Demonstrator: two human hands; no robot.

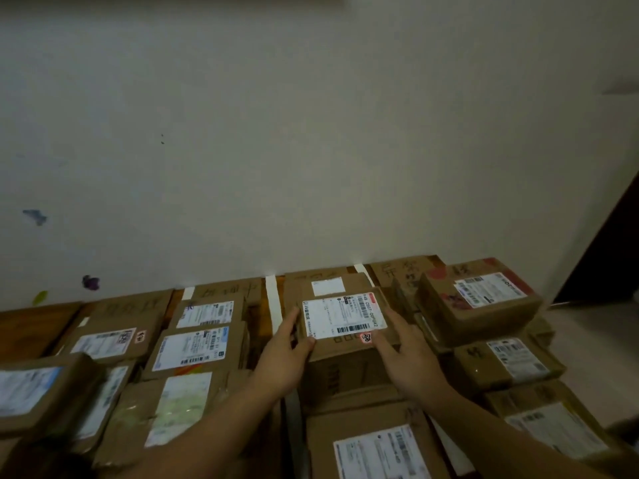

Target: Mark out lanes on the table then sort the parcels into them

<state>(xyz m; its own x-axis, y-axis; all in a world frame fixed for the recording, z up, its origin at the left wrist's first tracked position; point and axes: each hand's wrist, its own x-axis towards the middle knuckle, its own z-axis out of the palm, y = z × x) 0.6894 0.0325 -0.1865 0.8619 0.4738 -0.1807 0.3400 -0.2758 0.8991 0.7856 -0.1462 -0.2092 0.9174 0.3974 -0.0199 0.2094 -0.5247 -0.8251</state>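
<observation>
Flat brown cardboard parcels crowd the left lanes of the wooden table. Past a white tape strip, my left hand and right hand grip a boxy labelled parcel by its side edges, near the far edge, with stacks tight on its right.

parcels: matt cardboard, paper labels | table: wood
</observation>
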